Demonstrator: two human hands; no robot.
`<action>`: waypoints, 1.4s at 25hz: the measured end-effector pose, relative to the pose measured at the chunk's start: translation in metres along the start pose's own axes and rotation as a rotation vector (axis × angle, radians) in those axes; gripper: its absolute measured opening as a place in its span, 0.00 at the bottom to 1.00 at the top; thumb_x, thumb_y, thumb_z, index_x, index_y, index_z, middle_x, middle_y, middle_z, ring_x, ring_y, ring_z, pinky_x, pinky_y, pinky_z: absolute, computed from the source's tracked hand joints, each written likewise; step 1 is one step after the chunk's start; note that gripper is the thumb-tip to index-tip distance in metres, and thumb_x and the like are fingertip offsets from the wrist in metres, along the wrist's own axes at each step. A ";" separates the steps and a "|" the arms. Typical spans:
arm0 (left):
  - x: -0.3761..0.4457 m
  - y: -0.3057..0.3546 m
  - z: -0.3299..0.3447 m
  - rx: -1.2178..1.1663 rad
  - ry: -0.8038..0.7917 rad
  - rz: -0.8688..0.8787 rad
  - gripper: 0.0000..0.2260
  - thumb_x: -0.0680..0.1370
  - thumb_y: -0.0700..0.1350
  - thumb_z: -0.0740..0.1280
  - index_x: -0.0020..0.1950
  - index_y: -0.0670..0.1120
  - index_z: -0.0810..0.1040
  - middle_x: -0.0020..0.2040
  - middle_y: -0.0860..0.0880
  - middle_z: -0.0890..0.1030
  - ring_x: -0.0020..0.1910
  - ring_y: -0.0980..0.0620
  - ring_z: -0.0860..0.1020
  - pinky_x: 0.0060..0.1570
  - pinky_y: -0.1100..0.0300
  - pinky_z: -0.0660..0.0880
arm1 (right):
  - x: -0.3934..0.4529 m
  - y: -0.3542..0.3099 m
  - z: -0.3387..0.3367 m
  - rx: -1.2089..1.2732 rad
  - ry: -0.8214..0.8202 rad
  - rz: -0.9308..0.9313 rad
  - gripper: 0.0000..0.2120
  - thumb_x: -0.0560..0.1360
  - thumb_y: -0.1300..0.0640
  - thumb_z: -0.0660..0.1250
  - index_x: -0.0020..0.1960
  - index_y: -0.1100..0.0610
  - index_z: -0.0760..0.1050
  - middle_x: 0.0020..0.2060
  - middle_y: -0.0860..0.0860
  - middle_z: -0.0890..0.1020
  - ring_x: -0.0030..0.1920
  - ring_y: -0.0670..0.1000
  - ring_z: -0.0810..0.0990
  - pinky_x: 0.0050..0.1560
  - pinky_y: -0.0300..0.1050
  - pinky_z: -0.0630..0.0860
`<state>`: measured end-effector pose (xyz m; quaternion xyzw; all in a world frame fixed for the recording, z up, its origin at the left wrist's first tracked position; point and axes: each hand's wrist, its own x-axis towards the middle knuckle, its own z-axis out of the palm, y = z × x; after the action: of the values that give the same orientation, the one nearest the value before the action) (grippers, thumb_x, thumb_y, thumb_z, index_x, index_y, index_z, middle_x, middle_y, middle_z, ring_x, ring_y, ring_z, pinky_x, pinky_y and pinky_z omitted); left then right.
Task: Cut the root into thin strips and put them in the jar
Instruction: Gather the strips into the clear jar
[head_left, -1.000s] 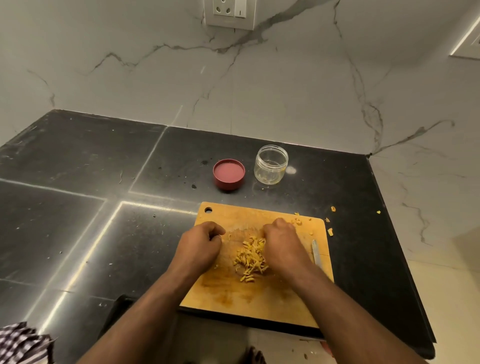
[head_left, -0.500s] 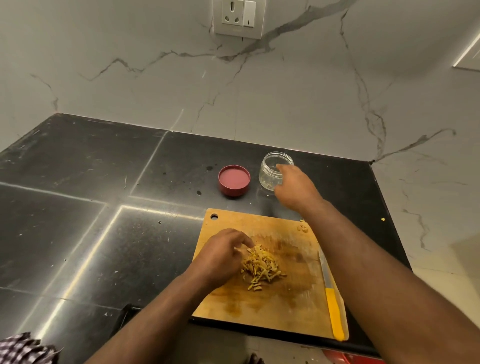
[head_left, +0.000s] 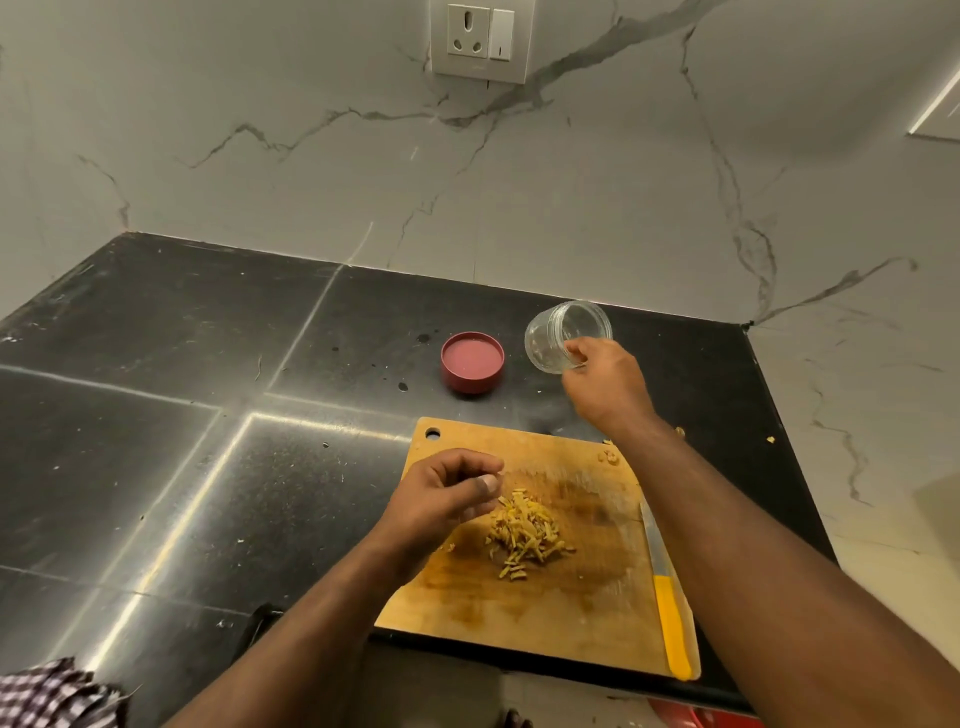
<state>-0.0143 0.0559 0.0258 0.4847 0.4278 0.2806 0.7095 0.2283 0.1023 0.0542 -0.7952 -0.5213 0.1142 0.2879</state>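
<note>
Cutting's looking done: the strips (head_left: 524, 535) are sitting piled on the cutting board (head_left: 571, 597), right hand (head_left: 605, 387) fingers are gripping the tilted empty jar (head_left: 563, 335), left hand (head_left: 441, 499) fingers are hovering curled, so filling's still left.

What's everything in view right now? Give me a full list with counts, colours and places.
jar: one, clear glass, tilted, back of the counter, held at its rim
lid: one, red, on the counter left of the jar
cutting board: one, wooden, near counter edge
root strips: one pile, yellow, middle of the board
knife: one, yellow handle, lying on the board's right edge
scraps: a few, yellow, board's far right corner and the counter beyond
counter: one, black
wall socket: one, white, marble wall
cloth: one, checked, bottom left
hands: left hand beside the strips, fingers curled; right hand holding the jar
</note>
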 end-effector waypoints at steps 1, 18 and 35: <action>0.001 0.000 -0.001 0.039 0.031 0.005 0.06 0.79 0.38 0.70 0.54 0.44 0.84 0.50 0.44 0.85 0.54 0.44 0.83 0.51 0.55 0.81 | -0.009 -0.002 -0.007 0.020 0.033 -0.034 0.15 0.77 0.62 0.65 0.62 0.56 0.79 0.57 0.53 0.79 0.56 0.52 0.78 0.57 0.46 0.77; 0.009 0.011 -0.029 -0.743 0.029 -0.220 0.30 0.78 0.68 0.59 0.69 0.48 0.77 0.65 0.38 0.80 0.61 0.36 0.80 0.42 0.44 0.82 | -0.131 -0.007 -0.025 -0.116 -0.467 0.070 0.28 0.72 0.55 0.75 0.70 0.49 0.72 0.59 0.46 0.77 0.55 0.46 0.77 0.55 0.44 0.79; 0.000 -0.003 -0.031 -0.697 0.009 -0.277 0.32 0.76 0.69 0.61 0.71 0.48 0.75 0.66 0.40 0.80 0.65 0.37 0.78 0.46 0.44 0.81 | -0.148 -0.024 0.035 -0.417 -0.517 -0.202 0.23 0.80 0.44 0.61 0.73 0.48 0.66 0.69 0.49 0.69 0.68 0.52 0.67 0.67 0.52 0.70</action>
<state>-0.0418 0.0690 0.0182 0.1504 0.3713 0.3128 0.8612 0.1295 -0.0115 0.0226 -0.7260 -0.6652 0.1741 -0.0124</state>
